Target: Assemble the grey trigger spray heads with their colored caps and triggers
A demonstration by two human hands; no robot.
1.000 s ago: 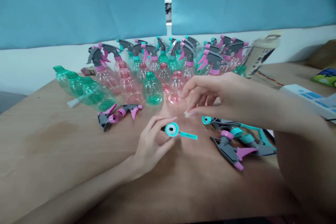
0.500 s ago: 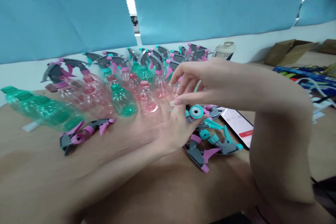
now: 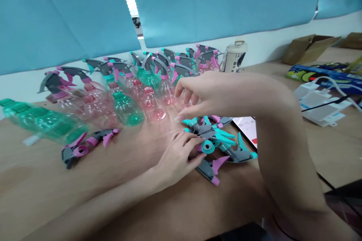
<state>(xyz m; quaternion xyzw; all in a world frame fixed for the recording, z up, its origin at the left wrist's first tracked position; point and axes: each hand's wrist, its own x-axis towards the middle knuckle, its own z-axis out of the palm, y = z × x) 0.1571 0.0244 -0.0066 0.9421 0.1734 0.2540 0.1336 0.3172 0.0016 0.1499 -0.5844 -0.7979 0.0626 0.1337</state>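
My left hand (image 3: 177,156) is low over the pile, its thumb and fingers closed around a trigger spray head with a teal collar (image 3: 208,147). The collar's round opening faces me; most of its body is hidden behind my fingers. Around it lie more grey spray heads with teal or pink triggers, one with a pink trigger (image 3: 220,164) nearest me. Higher up, my right hand (image 3: 198,92) hangs from a bent wrist, thumb and curved fingers apart, with nothing seen between them. It is close to the pink bottles, the nearest uncapped one (image 3: 154,105) standing to its left.
Several bottles with spray heads (image 3: 164,69) stand at the back. An uncapped green bottle (image 3: 127,109) is mid-table; green bottles (image 3: 48,120) and two loose pink spray heads (image 3: 103,135) are left. Right are a phone (image 3: 245,130), a cup (image 3: 235,56), white boxes (image 3: 322,105) and a carton (image 3: 308,49).
My left hand has come down toward the table with the spray head. My right hand stays raised, its fingers still apart. The whole view has shifted a little.
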